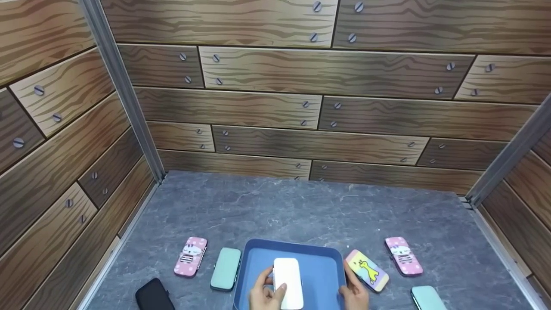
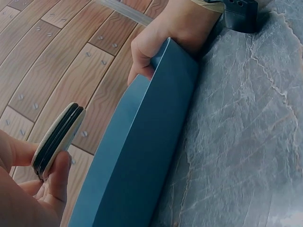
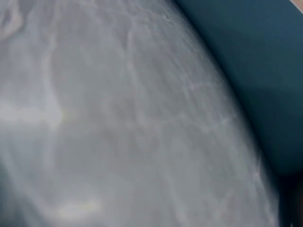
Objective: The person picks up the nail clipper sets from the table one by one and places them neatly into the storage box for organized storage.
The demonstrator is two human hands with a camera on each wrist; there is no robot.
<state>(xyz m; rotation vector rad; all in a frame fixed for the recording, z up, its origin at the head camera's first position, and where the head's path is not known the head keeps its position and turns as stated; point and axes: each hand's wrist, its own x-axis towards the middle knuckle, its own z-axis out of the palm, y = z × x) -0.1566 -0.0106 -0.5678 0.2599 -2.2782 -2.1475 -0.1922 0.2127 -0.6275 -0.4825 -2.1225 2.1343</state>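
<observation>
My left hand pinches a slim white case between thumb and fingers, over the blue tray. The left wrist view shows this case edge-on, with dark layers between pale covers. At the tray's right side, my right hand grips the wall. In the left wrist view the right hand's fingers curl over the rim. A giraffe-patterned case lies just right of that hand. The right wrist view has mostly blurred tabletop and the tray's dark blue side.
Left of the tray lie a mint case, a pink cat-patterned case and a black case. On the right are another pink case and a mint one. Wood-patterned walls enclose the grey marbled table.
</observation>
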